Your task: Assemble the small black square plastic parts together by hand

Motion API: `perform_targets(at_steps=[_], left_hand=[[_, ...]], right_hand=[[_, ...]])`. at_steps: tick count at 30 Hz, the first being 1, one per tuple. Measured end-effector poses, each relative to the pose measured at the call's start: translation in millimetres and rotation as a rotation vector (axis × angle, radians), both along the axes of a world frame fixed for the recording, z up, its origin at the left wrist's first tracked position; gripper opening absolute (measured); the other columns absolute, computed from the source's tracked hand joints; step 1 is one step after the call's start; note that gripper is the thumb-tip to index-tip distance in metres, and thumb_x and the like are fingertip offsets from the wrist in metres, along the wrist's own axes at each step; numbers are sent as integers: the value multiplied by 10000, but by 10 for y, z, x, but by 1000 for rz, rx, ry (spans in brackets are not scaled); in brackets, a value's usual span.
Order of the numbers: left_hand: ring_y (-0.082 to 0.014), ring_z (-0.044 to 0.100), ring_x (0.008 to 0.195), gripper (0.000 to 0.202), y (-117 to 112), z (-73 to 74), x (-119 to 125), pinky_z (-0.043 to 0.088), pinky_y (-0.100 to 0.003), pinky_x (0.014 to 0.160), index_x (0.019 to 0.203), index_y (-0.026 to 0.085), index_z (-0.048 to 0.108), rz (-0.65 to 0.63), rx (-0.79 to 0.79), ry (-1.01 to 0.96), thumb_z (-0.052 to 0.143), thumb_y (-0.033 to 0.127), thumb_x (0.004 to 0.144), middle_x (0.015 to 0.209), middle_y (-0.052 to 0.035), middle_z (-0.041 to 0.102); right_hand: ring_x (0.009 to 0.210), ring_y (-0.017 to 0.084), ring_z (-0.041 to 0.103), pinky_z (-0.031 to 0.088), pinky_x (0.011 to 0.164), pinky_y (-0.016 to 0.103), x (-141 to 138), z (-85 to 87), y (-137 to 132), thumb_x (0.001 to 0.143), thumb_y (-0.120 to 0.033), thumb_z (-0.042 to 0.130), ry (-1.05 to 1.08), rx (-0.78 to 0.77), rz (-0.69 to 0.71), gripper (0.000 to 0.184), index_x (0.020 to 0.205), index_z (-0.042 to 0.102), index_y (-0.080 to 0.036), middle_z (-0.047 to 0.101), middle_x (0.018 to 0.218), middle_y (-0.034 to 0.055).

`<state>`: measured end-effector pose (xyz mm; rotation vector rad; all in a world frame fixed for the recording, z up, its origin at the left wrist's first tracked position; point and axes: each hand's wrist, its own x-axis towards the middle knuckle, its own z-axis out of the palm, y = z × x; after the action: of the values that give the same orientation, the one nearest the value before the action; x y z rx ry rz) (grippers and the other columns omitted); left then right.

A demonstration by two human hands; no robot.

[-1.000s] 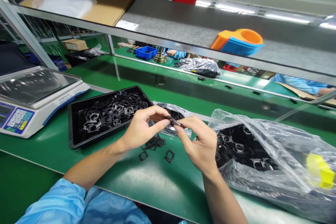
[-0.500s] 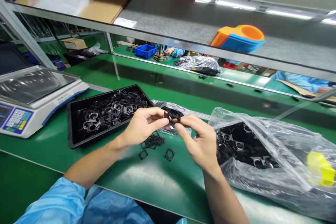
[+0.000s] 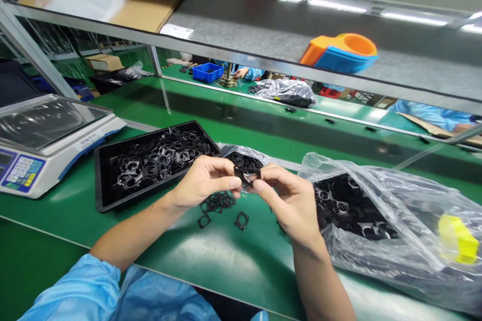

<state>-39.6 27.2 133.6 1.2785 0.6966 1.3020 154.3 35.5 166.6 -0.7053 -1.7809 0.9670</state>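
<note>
Black frame (image 3: 246, 175): you're pinching it by its edges between left hand (image 3: 203, 180) and right hand (image 3: 291, 203) fingertips, just above the bench (image 3: 211, 261). Bag (image 3: 406, 195) is holding plenty, tray (image 3: 98, 175) is sitting part-filled, few loose frames (image 3: 216, 203) are lying underneath.

A small black plastic frame (image 3: 247, 176), squarish with a round opening at its centre, was pinched at its two ends between the fingertips of the left hand (image 3: 203, 180) and the right hand (image 3: 291, 203). It was held in the air above the green bench top (image 3: 226, 256), roughly level, with its broad face turned toward the camera. Its finer details were too small to make out.
</note>
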Motion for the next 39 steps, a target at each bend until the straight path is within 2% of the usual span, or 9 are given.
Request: perform_targets(at_steps=[8,10,13,19,22,27,35,39], left_hand=[[-160,708,620,316,0,8,11,595,-249,608,804,125,759,-133,39,-16,851,426,776,713,-62,745],[-150,696,622,296,-5,0,15,585,-241,612,818,132,759,-109,56,-17,850,412,780,730,-56,743],[-143,674,644,287,-21,-14,30,573,-238,628,803,137,752,-8,85,9,865,398,762,746,-52,736],[-130,641,634,293,-35,-23,50,552,-230,609,815,151,733,168,125,44,872,400,746,734,-24,706],[-144,655,634,293,-41,1,30,557,-244,613,813,146,737,158,132,81,832,422,788,714,-34,710],[-146,666,648,257,-51,27,-15,549,-231,599,832,142,765,47,161,110,818,392,811,732,-50,727],[-168,704,731,298,-43,27,19,577,-254,675,884,150,742,104,167,54,824,425,803,829,-63,752],[-152,663,672,277,-49,25,-12,542,-243,622,837,150,749,111,179,104,827,413,799,767,-54,738]], right_hand=[[716,175,691,590,689,302,42,47,-39,898,-358,754,10,-72,150,191,792,729,-201,715,769,32],[699,170,685,601,680,303,39,44,-35,893,-397,754,30,-113,141,220,799,721,-201,704,788,32],[662,159,659,586,628,285,30,34,-13,883,-426,756,33,-154,116,251,796,706,-196,672,781,28],[649,156,622,543,610,274,11,23,16,893,-409,737,-9,-102,47,252,771,687,-194,652,733,25],[640,153,614,543,604,273,2,15,17,886,-411,742,-14,-101,42,259,756,682,-195,650,731,21],[600,138,619,545,601,264,-4,23,21,888,-387,748,-7,-129,98,261,727,680,-194,658,700,6],[611,157,641,559,603,285,-19,41,10,890,-420,742,-5,-101,47,279,733,686,-196,676,715,23],[611,154,621,536,598,279,-13,39,17,893,-390,738,-24,-102,57,262,724,690,-196,661,687,17]])
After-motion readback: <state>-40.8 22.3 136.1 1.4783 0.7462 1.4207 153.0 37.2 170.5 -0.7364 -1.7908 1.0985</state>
